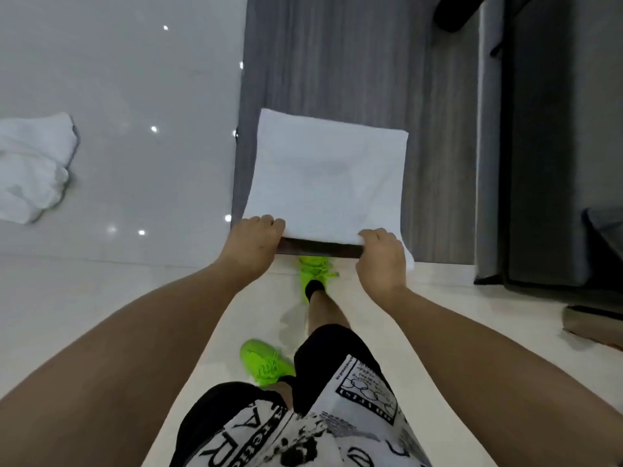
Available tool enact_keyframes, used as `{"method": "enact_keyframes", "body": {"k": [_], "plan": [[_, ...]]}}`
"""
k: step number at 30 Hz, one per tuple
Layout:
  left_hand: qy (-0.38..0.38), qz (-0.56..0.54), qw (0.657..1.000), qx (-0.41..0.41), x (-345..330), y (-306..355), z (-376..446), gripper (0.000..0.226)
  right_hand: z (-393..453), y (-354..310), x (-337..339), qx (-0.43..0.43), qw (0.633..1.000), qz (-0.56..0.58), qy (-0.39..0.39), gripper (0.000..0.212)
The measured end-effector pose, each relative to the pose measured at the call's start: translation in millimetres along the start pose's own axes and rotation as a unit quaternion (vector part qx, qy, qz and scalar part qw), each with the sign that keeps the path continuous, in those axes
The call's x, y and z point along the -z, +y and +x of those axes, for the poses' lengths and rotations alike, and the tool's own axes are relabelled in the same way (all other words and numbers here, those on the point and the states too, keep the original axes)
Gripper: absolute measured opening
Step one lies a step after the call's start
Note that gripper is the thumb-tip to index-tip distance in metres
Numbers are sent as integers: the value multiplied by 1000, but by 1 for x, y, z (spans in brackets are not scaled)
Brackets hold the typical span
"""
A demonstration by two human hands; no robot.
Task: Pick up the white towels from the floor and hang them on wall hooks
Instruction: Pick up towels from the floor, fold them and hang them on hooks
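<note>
A white towel point(323, 176) drapes over a dark bar point(320, 247) against the grey wall — soft, light, prone to slide (best gripped along its top edge). Left hand point(251, 242) and right hand point(381, 257) pinch that edge. Another towel point(32, 166) hangs left.

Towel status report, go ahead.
Left hand and right hand both grip the folded white towel over a dark bar. Second towel at left. Nothing blocking.
</note>
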State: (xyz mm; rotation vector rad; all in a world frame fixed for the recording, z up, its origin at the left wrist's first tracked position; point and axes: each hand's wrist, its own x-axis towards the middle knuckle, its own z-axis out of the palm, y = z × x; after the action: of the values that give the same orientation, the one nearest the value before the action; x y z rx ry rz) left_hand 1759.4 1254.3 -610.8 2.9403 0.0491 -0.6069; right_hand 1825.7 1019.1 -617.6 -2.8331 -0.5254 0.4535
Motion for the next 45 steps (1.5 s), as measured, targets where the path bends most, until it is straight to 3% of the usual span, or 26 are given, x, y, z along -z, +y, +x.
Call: {"method": "enact_keyframes", "body": {"k": [4,7,10,17,22,28,33,39,42,45], "plan": [[148,-83,984,57,99,-26,-44,16,0,-63,92,-7,994,42,104,34],[269,-119,951,93,182,-55,-91,13,-1,-125,171,58,982,38,173,17],[375,-143,904,144,257,-96,-151,17,-5,-203,240,118,968,36,219,16],[520,-92,811,252,376,-213,-321,16,-34,-408,337,335,900,71,271,17],[557,-49,743,368,403,-299,-457,15,-67,-573,359,458,836,67,295,8],[569,11,657,494,399,-386,-638,12,-132,-770,343,663,681,82,301,21],[547,54,600,582,393,-429,-779,11,-199,-919,309,753,600,110,246,27],[516,70,486,702,346,-421,-942,9,-336,-1077,254,837,462,231,182,14],[481,63,434,759,312,-393,-1011,7,-421,-1124,222,875,386,259,135,16],[468,67,375,797,279,-360,-1076,10,-509,-1155,191,897,337,267,99,15]]}}
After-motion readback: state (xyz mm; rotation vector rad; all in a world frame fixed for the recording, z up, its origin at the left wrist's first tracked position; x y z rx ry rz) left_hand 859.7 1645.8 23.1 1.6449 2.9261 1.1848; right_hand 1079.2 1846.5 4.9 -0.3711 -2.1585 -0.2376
